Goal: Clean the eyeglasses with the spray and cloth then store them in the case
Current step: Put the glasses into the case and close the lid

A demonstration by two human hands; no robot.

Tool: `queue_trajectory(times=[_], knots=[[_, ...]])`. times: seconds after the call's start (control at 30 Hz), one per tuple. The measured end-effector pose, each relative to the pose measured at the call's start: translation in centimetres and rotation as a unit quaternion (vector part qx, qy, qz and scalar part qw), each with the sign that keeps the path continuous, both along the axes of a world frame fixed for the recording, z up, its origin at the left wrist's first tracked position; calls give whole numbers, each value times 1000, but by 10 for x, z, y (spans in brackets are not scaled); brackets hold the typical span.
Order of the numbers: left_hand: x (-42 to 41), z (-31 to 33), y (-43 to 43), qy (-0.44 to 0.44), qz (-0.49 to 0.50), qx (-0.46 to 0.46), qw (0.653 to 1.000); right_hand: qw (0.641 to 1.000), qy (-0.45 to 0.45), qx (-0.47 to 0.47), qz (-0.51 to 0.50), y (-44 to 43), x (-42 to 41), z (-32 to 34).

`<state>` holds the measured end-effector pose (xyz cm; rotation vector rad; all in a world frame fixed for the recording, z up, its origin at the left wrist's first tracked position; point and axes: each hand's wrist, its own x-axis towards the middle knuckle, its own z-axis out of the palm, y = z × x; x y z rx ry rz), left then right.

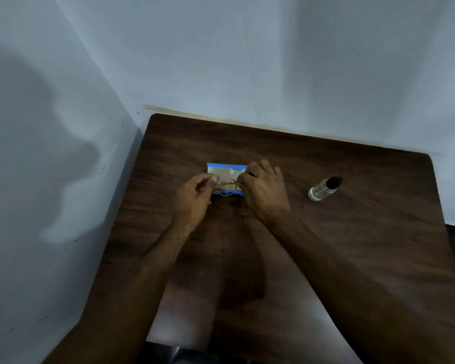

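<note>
Pale blue-grey painted wall (50,153) at far left, dim and blotched with soft shadow, meeting a second wall in a corner. Tucked into that corner, a dark brown wood-grain tabletop (352,245) with rounded far corners.

Left of centre, reaching in from the lower edge, the left hand (193,198): fingers curled, thumb and forefinger pinching the left end of a pair of thin brownish metal-framed eyeglasses (226,185). Eyeglasses held roughly level between both hands, directly over an open rectangular case with a bright blue rim and a beige lining (223,171). Impossible to tell whether frame and lining touch. Case flat on the tabletop, long side across the view, its right end partly hidden behind knuckles.

Just right of it, the right hand (264,191), back upward, fingers bent inward and gripping the right end of the eyeglasses, fingertips out of sight.

Further right, well apart from hands and case, a small clear plastic spray bottle with a black cap (322,190), cap leaning toward the upper right of the view, clear base on the wood.
</note>
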<state>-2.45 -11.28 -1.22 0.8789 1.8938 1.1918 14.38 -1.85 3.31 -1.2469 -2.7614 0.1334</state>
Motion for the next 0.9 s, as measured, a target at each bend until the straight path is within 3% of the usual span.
queue_trajectory(times=[0.2,0.43,0.63,0.9], knots=[[-13,-17,1,166,20,-12,986,998,-51,-25,-26,0,-13,-3],[-12,-31,5,131,17,-14,991,996,-35,-20,-77,1,-21,-23],[-11,-37,5,138,16,-2,990,998,22,7,-55,4,-25,-46],[-11,-43,7,131,9,6,991,999,-19,-15,-40,12,-32,-56]])
